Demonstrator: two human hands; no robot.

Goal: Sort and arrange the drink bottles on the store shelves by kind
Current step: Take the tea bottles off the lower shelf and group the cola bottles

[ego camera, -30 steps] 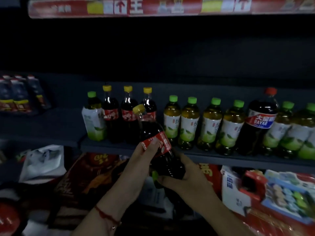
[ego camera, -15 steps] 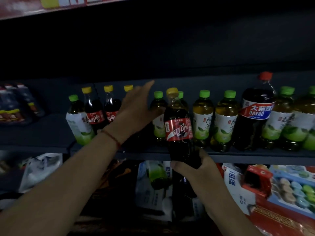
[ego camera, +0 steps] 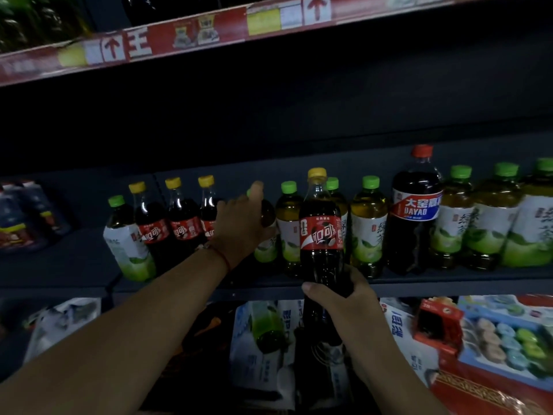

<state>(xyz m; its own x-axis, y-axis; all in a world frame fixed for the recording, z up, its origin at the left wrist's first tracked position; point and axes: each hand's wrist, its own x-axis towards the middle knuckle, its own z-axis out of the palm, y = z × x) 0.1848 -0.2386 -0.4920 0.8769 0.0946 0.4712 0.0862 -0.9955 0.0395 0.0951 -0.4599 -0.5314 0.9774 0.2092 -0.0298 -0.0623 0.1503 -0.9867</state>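
So far the sorting is only partly done, as far as the dark metal store shelf [ego camera: 449, 280] shows. Three yellow-capped plastic cola bottles with red labels [ego camera: 182, 226] already stand together towards the left of the row, and a run of green-capped plastic green-tea bottles with white-and-green labels [ego camera: 366, 226] fills the middle and right. Two things look out of place: a lone green-capped tea bottle [ego camera: 127, 241] sits at the far left, on the wrong side of the colas, and a large red-capped dark soda bottle with a red, white and blue label [ego camera: 414, 211] stands among the teas further right.

The right hand [ego camera: 344, 298] is wrapped round the lower body of a fourth yellow-capped cola bottle [ego camera: 320, 232], holding it upright in front of the shelf edge, before the tea bottles and not yet set down. The left hand [ego camera: 242, 226] reaches over the shelf and lies against the green-tea bottle just right of the colas [ego camera: 266, 232]; its fingers curve over the bottle's shoulder, though whether they actually grip it or only push I cannot tell.

My reading is that a gap is being made beside the three colas for the held bottle. After that, the stray tea at the left end and the big soda would remain to be moved.
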